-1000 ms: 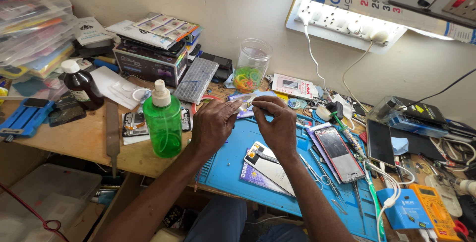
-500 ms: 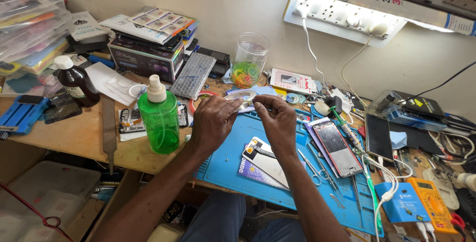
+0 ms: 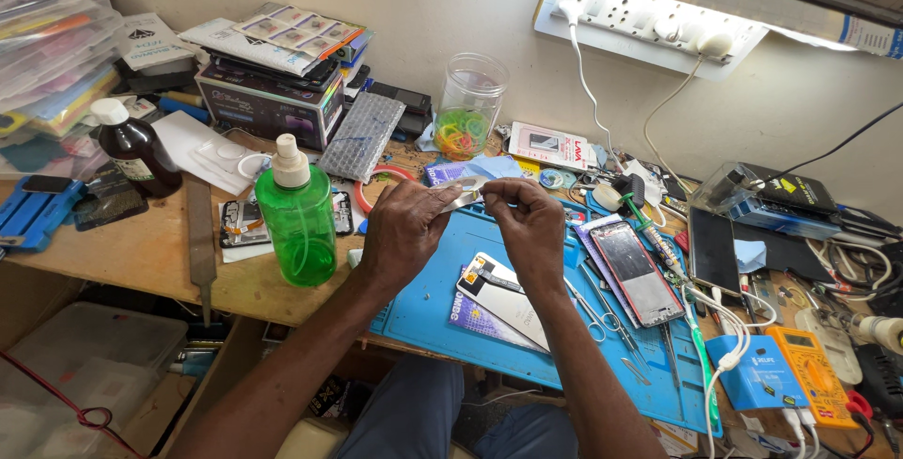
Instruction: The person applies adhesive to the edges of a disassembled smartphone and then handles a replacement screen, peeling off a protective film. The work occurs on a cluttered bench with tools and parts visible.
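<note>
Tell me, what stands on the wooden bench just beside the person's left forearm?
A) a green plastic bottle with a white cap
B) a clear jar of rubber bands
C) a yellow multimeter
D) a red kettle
A: the green bottle stands upright on the wood right beside the left forearm, near the left hand; the jar sits further back by the wall, and the multimeter lies far over on the other side.

Dark phone screen (image 3: pixel 636 273) on blue mat; purple box (image 3: pixel 268 106) behind bottle.

Single head camera, looks steeply down (slightly forward) at cluttered workbench (image 3: pixel 141 252), close range.
</note>
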